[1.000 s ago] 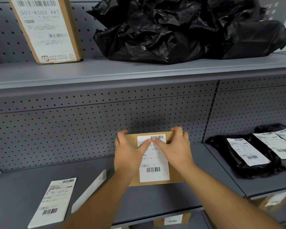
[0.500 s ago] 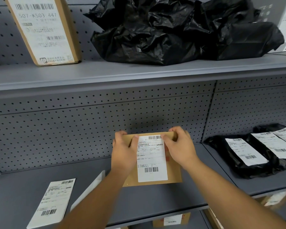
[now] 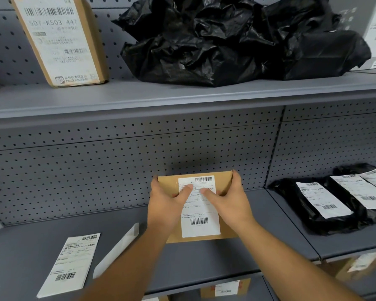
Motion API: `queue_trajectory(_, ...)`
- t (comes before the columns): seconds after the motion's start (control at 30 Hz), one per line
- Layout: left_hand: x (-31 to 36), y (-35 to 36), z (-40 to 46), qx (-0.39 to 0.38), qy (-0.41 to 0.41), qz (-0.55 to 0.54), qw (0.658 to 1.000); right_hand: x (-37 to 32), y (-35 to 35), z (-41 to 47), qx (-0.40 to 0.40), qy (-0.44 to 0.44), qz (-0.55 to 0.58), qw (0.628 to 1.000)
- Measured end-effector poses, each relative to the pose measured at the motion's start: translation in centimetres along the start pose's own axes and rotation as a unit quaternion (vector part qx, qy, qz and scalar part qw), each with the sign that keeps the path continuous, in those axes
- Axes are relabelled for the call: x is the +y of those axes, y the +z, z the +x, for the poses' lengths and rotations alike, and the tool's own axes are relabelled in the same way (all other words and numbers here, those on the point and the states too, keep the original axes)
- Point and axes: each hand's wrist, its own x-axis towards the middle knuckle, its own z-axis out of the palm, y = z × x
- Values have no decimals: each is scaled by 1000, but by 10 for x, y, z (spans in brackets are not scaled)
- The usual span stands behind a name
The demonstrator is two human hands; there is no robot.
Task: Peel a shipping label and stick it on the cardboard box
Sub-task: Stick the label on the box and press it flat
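Note:
A flat brown cardboard box (image 3: pixel 226 183) lies on the grey shelf (image 3: pixel 204 261) against the pegboard. A white shipping label (image 3: pixel 201 222) with barcodes lies flat along the middle of its top. My left hand (image 3: pixel 166 205) grips the box's left edge, its thumb pressing on the label's upper part. My right hand (image 3: pixel 231 203) grips the right edge, its thumb also on the label. The two thumb tips sit close together near the label's top.
A second label sheet (image 3: pixel 71 263) and a blank white backing strip (image 3: pixel 117 250) lie at the shelf's left front. Black mailer bags with labels (image 3: pixel 326 203) fill the right bay. Above, a labelled box (image 3: pixel 59 40) and crumpled black bags (image 3: pixel 226 40) sit on the upper shelf.
My thumbs spread apart to the label's side edges half a second ago, then came back together near its top. The box stayed in place.

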Motion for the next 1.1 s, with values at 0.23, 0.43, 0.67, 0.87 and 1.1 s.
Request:
queue_trajectory(0.23,5,-1,-5,-7,6,28,1000,0,4,-3,22,-4,-10,1000)
queue_trajectory(0.43,0,-5,-4,-18,-15,10,1000,4,-3,1,8,1,-17,1000)
queue_trajectory(0.67,-6,-7,-2,-25,-24,-3,999,7,-8,0,-2,3,-20,1000)
queue_trajectory(0.87,-7,-8,-4,-45,-8,-20,999,9,-7,-4,-4,13,17,1000)
queue_trajectory(1.1,-19,-9,-14,-59,23,-19,998,19,0,-15,-3,29,-6,1000)
